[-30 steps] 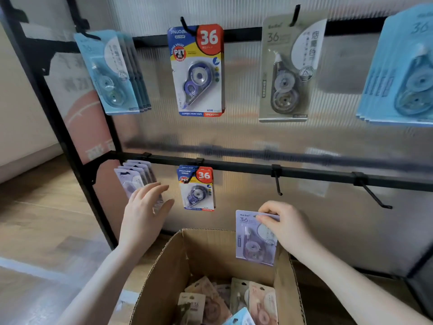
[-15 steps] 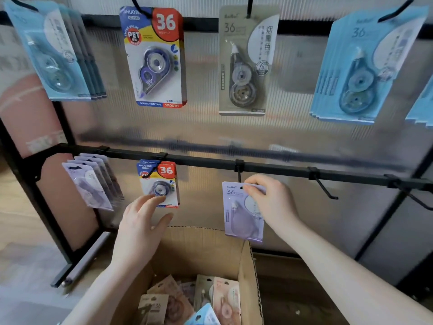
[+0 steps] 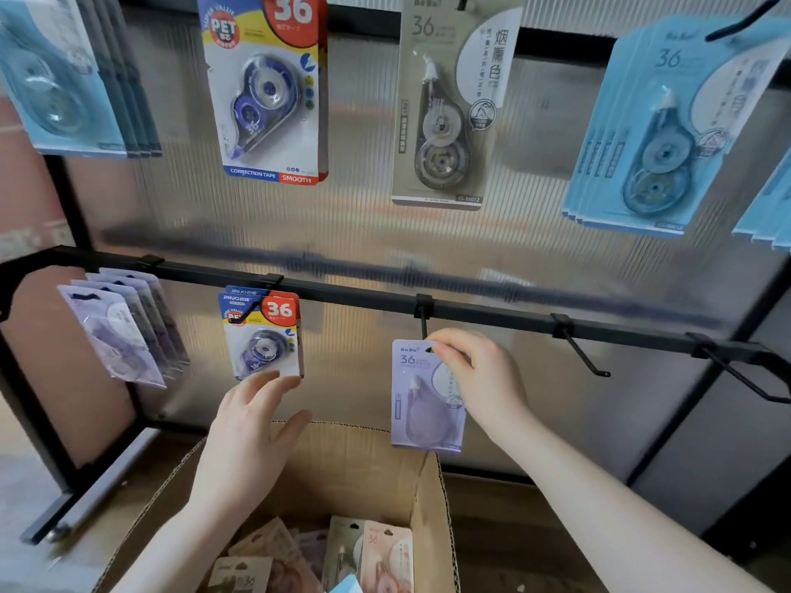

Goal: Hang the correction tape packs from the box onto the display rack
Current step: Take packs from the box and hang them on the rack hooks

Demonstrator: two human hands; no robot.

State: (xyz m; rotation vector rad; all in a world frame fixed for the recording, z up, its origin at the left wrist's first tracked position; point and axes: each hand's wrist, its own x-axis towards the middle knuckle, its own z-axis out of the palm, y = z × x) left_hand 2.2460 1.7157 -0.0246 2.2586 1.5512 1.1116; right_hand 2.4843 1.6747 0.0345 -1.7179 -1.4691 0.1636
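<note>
Right hand [image 3: 479, 378] grip pinches a lilac pack [image 3: 423, 400] just below its hook [image 3: 423, 323]; left hand [image 3: 252, 425] open; many packs left in the box [image 3: 402, 438]

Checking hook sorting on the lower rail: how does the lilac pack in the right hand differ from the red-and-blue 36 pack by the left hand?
The lilac pack is plain pastel; the red-and-blue pack is multicoloured. The lilac one is pinched by the right hand just under its hook; the other already hangs, the left hand below it. Both show "36".
</note>
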